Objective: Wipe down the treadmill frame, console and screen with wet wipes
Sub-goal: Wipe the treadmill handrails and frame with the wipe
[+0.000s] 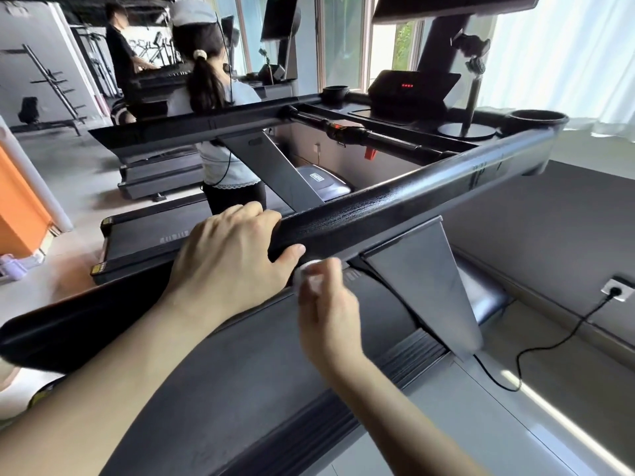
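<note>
Closest in, the left hand (230,255) wraps the treadmill's black handrail (395,195), fingers curled over its top and thumb lying along the near side. Just right of that thumb and below the handrail, the right hand (326,310), blurred, pinches a crumpled white wet wipe (309,274) up at the handrail's underside; whether it touches is unclear. The console (412,89), showing red digits, sits at the far end between two cup holders (536,120). A power cable (549,341) runs to a wall socket (618,290)
</note>
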